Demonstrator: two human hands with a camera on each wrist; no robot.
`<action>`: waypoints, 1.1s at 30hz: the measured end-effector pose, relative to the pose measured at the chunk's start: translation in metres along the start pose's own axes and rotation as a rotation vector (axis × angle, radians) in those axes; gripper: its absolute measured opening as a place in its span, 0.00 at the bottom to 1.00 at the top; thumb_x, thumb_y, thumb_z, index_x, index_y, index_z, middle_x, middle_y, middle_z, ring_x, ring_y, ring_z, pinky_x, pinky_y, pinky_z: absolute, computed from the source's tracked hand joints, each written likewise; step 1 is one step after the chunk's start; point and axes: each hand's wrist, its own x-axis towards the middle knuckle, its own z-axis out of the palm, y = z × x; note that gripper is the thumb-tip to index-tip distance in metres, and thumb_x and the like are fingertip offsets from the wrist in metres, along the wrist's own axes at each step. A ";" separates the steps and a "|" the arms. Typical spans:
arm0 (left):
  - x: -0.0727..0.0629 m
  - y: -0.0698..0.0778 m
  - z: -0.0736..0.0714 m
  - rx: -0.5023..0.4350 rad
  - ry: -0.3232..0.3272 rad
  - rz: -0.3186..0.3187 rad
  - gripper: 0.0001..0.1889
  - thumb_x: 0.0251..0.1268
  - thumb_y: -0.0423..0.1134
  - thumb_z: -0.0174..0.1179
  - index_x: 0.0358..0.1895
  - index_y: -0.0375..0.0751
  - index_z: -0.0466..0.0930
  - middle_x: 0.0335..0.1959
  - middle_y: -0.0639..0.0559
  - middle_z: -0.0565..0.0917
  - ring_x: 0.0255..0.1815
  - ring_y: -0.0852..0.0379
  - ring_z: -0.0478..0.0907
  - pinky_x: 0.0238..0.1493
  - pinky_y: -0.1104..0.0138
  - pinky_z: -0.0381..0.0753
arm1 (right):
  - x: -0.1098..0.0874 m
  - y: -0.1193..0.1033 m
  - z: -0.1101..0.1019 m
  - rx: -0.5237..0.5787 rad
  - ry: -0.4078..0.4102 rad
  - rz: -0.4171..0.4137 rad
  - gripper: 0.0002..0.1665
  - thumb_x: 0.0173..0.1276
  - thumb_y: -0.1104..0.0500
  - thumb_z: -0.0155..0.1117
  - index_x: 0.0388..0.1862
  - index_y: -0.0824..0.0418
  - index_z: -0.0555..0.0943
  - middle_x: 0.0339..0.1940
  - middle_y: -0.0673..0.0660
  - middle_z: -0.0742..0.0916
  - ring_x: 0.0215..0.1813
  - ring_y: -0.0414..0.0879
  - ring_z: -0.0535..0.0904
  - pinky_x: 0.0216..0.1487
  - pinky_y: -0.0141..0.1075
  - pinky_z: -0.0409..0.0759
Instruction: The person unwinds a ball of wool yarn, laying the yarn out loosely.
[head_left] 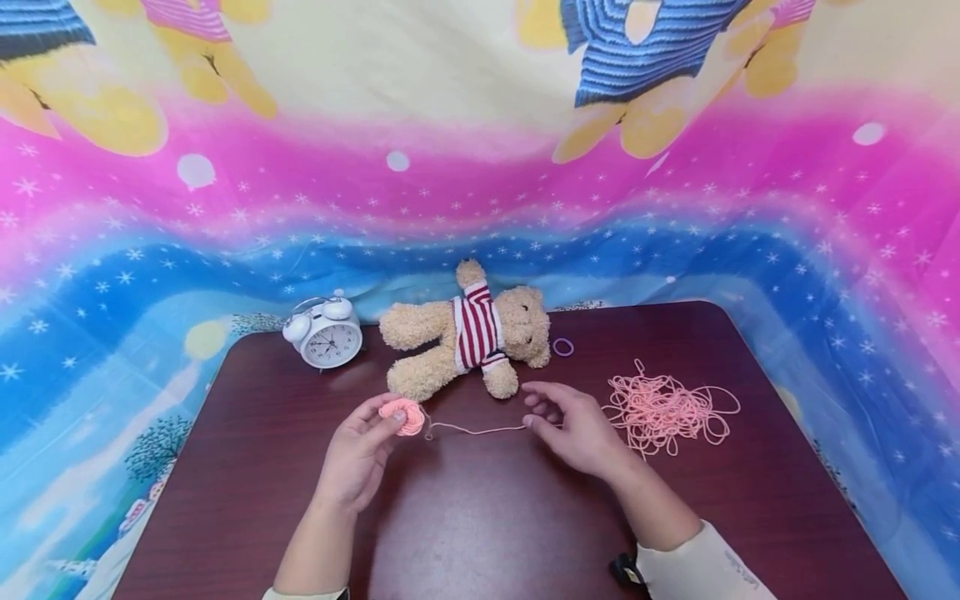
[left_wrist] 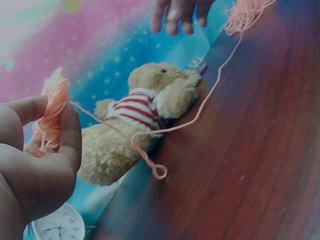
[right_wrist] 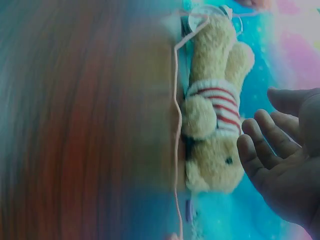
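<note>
My left hand (head_left: 354,458) pinches a small wound bundle of peach-pink yarn (head_left: 410,419) between thumb and fingers, above the table. From the bundle a single strand (head_left: 474,432) runs right, with a small twisted loop (left_wrist: 159,171) hanging near the bundle. My right hand (head_left: 576,431) hovers beside the strand with loosely bent fingers. In the right wrist view, the fingers (right_wrist: 270,137) are spread apart with nothing between them, and the strand passes at a distance from them. Past this hand, the strand leads to a loose tangled yarn pile (head_left: 671,412) on the table.
Behind the hands a teddy bear (head_left: 477,333) in a red-and-white striped top lies on its back. A white alarm clock (head_left: 330,343) stands at the back left. A purple ring (head_left: 563,347) lies by the bear's head. Printed cloth (head_left: 450,200) hangs around the dark table (head_left: 480,517).
</note>
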 end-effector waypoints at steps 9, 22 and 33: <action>-0.001 -0.012 0.022 0.005 -0.061 -0.024 0.17 0.68 0.24 0.62 0.59 0.28 0.74 0.44 0.48 0.87 0.43 0.57 0.86 0.49 0.64 0.86 | 0.010 -0.015 0.035 0.051 -0.051 -0.077 0.21 0.67 0.60 0.75 0.58 0.60 0.85 0.42 0.55 0.88 0.40 0.39 0.82 0.42 0.37 0.86; -0.007 -0.016 0.041 0.020 -0.122 -0.090 0.22 0.67 0.25 0.64 0.61 0.24 0.70 0.44 0.47 0.86 0.43 0.57 0.86 0.48 0.65 0.86 | 0.019 -0.035 0.067 0.051 -0.028 -0.174 0.13 0.66 0.65 0.72 0.49 0.58 0.89 0.41 0.51 0.87 0.37 0.40 0.80 0.37 0.32 0.83; -0.008 -0.014 0.037 0.052 -0.121 -0.067 0.19 0.66 0.25 0.64 0.59 0.24 0.74 0.42 0.47 0.87 0.41 0.58 0.85 0.47 0.66 0.85 | 0.017 -0.034 0.065 0.032 0.037 -0.210 0.05 0.69 0.62 0.72 0.42 0.55 0.90 0.40 0.45 0.87 0.39 0.36 0.79 0.39 0.31 0.80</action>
